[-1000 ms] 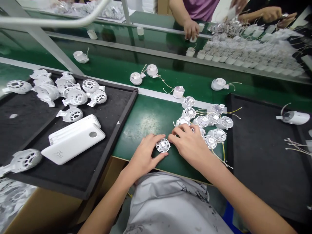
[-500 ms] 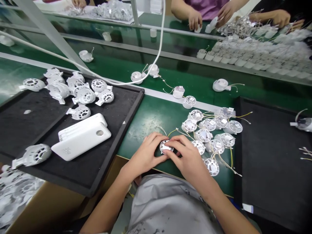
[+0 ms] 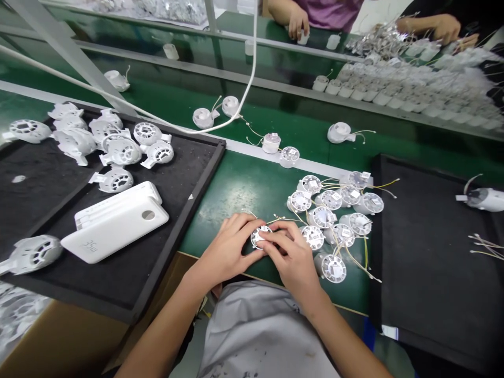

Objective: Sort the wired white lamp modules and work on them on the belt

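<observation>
Between my hands, at the near edge of the green table, is a small round white wired housing [image 3: 259,239] with a slotted face turned up. My left hand [image 3: 230,244] curls its thumb and fingers around the left side of it. On the right side, my right hand [image 3: 289,254] grips the same housing, its thumb and a fingertip pressed on the top face. Thin wires stick out behind it, and the fingers cover part of its rim. Just right of my right hand stands a cluster of similar housings [image 3: 323,217] with white labels and yellow and white wires.
A black tray [image 3: 177,210] at left holds white vented shells [image 3: 123,150] and a white power bank [image 3: 118,226]. Another black tray [image 3: 429,262] lies at right. A white cable [image 3: 157,122] arcs overhead. Across the bench, a co-worker's hand [image 3: 298,23] holds a white part.
The view has shifted slightly, so most things sit further left. Both my hands keep hold of the housing, with fingers slightly moved. Across the bench, a co-worker's second hand has left the view.
</observation>
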Tool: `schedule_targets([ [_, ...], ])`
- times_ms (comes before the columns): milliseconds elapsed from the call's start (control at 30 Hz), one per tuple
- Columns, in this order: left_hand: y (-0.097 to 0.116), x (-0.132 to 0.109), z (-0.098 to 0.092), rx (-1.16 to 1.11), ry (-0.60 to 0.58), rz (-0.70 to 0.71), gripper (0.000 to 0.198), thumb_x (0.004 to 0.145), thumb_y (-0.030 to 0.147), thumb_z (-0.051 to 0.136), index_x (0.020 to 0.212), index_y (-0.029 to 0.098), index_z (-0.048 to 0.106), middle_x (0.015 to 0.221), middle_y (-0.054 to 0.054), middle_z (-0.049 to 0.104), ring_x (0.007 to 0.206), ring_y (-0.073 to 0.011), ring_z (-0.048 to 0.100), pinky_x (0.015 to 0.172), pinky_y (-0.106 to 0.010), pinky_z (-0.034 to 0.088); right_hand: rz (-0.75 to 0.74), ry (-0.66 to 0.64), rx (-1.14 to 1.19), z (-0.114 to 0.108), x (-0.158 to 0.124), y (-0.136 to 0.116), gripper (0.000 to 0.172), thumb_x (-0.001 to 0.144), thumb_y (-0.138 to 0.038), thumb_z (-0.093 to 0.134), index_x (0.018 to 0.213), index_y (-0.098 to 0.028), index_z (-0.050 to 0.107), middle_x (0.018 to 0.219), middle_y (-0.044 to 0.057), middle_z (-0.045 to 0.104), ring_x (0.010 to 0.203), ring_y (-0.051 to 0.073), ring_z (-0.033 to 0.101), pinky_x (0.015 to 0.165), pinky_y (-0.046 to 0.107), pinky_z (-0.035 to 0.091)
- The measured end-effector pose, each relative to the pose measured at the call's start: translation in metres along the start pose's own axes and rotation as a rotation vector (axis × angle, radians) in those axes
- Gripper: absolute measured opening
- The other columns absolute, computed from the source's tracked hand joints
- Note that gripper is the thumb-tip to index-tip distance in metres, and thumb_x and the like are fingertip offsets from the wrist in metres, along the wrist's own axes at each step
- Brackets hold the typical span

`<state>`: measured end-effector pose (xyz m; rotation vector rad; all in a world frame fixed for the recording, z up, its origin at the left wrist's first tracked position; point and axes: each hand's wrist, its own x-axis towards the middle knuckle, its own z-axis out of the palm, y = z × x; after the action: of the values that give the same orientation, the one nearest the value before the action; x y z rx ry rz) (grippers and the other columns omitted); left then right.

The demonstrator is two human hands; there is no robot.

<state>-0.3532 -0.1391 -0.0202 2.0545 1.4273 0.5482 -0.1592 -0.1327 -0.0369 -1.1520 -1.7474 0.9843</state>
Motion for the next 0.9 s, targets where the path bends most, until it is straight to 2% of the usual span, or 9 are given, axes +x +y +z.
schedule_targets([
  [200,-0.004,0.003,-0.016,-0.100,-0.004,0.040,0.069,0.093,0.052,0.076,0.153,0.035,0.050,0.145,-0.007,0.059,0.133,-0.0298,0.059,0.113,-0.044,0.049,0.014,-0.004,-0.007,-0.002,-0.002,0.002,0.016,0.100,-0.031,0.070,0.111,-0.027,0.080,0.122,0.009,0.061,0.091,0.017,0.067,0.065,0.028,0.060],
  [267,-0.012,0.004,-0.028,-0.054,0.039,0.034,0.064,0.093,0.056,0.074,0.151,0.037,0.053,0.146,-0.006,0.060,0.133,-0.0307,0.061,0.114,-0.045,0.049,0.017,-0.019,-0.010,-0.003,-0.001,0.003,0.018,0.101,-0.033,0.069,0.113,-0.026,0.080,0.123,0.010,0.061,0.094,0.017,0.067,0.066,0.028,0.060],
  [367,-0.030,0.010,-0.052,0.187,0.335,-0.091,0.048,0.097,0.056,0.065,0.139,0.034,0.065,0.141,-0.007,0.065,0.133,-0.0369,0.059,0.117,-0.058,0.042,0.032,-0.061,-0.022,-0.005,-0.001,0.003,0.020,0.103,-0.034,0.066,0.116,-0.026,0.078,0.124,0.010,0.061,0.092,0.016,0.067,0.066,0.027,0.060],
  [467,-0.050,0.029,-0.077,0.364,0.698,-0.326,0.055,0.098,0.052,0.061,0.145,0.023,0.061,0.155,-0.012,0.054,0.147,-0.0434,0.044,0.121,-0.069,0.031,0.038,-0.079,-0.040,-0.006,-0.003,0.001,0.021,0.104,-0.034,0.064,0.118,-0.026,0.077,0.124,0.009,0.060,0.085,0.013,0.065,0.066,0.027,0.059],
  [567,-0.076,0.059,-0.094,0.334,0.824,-0.529,0.069,0.099,0.048,0.060,0.154,0.010,0.046,0.170,-0.019,0.035,0.159,-0.0445,0.027,0.125,-0.074,0.011,0.037,-0.088,-0.032,-0.007,-0.004,0.001,0.022,0.104,-0.035,0.063,0.120,-0.026,0.075,0.126,0.009,0.058,0.083,0.012,0.064,0.066,0.026,0.058],
  [633,-0.095,0.081,-0.100,0.285,0.835,-0.644,0.072,0.095,0.044,0.066,0.152,0.007,0.042,0.166,-0.021,0.042,0.158,-0.0437,0.031,0.121,-0.078,0.003,0.048,-0.103,-0.014,-0.008,-0.003,0.002,0.023,0.105,-0.036,0.061,0.122,-0.026,0.074,0.127,0.009,0.057,0.082,0.011,0.064,0.065,0.026,0.058],
  [733,-0.111,0.101,-0.108,0.272,0.885,-0.733,0.065,0.085,0.027,0.078,0.142,0.012,0.053,0.139,-0.010,0.068,0.141,-0.0372,0.051,0.118,-0.078,0.011,0.062,-0.125,-0.012,-0.009,-0.002,0.003,0.024,0.105,-0.036,0.060,0.122,-0.027,0.074,0.129,0.009,0.057,0.084,0.012,0.064,0.065,0.026,0.058],
  [800,-0.103,0.098,-0.111,0.272,0.951,-0.695,0.052,0.086,0.018,0.076,0.136,0.014,0.059,0.116,-0.002,0.074,0.124,-0.0285,0.062,0.117,-0.070,0.024,0.048,-0.120,-0.022,-0.009,-0.003,0.001,0.026,0.105,-0.035,0.060,0.127,-0.027,0.071,0.131,0.010,0.057,0.089,0.014,0.064,0.065,0.026,0.059],
  [900,-0.054,0.069,-0.089,0.157,1.056,-0.343,0.041,0.098,0.018,0.066,0.138,0.014,0.060,0.116,-0.001,0.071,0.110,-0.0192,0.065,0.110,-0.052,0.044,-0.013,-0.035,-0.020,-0.013,-0.013,-0.010,0.036,0.106,-0.032,0.058,0.141,-0.028,0.062,0.136,0.012,0.055,0.095,0.017,0.062,0.065,0.026,0.058],
])
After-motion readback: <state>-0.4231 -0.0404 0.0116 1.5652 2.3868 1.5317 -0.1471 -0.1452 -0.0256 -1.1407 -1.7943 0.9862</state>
